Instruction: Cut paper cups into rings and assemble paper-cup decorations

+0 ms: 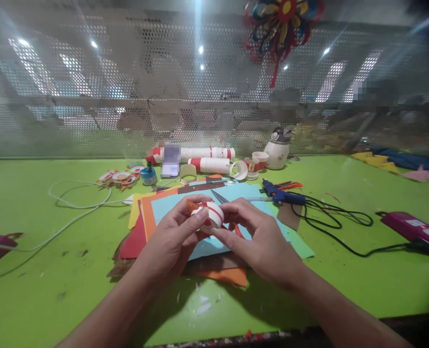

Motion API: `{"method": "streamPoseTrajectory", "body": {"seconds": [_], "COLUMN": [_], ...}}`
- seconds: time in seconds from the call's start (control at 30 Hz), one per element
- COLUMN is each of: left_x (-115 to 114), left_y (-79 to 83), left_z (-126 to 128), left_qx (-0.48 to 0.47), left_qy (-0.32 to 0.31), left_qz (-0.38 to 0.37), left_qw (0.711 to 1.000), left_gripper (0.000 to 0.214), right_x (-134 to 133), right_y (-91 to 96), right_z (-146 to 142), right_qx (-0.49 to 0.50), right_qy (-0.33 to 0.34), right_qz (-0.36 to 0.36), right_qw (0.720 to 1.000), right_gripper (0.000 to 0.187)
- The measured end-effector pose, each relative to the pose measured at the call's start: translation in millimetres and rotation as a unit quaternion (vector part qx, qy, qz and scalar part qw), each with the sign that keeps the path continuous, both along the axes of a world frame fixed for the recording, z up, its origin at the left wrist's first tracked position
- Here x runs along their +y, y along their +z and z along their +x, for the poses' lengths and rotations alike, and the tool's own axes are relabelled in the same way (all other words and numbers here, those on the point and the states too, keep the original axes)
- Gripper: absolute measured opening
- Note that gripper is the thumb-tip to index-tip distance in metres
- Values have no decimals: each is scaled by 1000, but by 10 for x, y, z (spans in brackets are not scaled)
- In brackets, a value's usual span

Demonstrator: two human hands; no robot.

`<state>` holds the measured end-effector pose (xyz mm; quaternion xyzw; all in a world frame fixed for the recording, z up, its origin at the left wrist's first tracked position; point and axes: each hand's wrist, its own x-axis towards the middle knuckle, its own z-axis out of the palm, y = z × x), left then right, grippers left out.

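A small white and red paper cup piece, banded with a thin red strip, is held between my two hands above the paper stack. My left hand grips its left side, the thumb pressed on the front, and a bit of orange shows by the fingers. My right hand closes on its right edge with thumb and fingertips. Beneath the hands lies a stack of coloured sheets, light blue on top. Scissors rest there, a dark blade and red handle showing, partly hidden by my right hand.
A blue glue gun with a looped black cable lies right of the sheets. Behind stand stacked paper cups, a phone, a blue bottle and a white kettle. Several finished-looking discs sit left. Purple power banks flank the table.
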<state>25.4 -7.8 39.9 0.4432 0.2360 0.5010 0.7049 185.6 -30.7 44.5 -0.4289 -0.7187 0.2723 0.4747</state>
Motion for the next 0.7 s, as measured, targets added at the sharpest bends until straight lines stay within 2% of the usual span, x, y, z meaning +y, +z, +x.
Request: {"method": "streamPoseTrajectory", "body": {"seconds": [0.17,0.47,0.57,0.7], "left_x": [-36,-10,1,10], "left_y": [6,-12,-10,-8], "left_z": [16,18,24,18], "left_qx": [7,1,9,18], "left_qy": [12,22,32,38], "left_qz": [-4,10,6,-4], "left_qw": [1000,1000,999,999], "left_gripper": [15,15,16,23], "right_x": [-13,-33,-21,8], "right_y": [3,-43,-53,-51], "right_z": [-41,-37,-40,-48], "right_qx": [34,13,15,53], "right_qy": [-14,-19,-18,-4], "right_qz": [24,73,51,-19], "right_qw": [999,997,998,998], "right_gripper": [8,4,5,8]}}
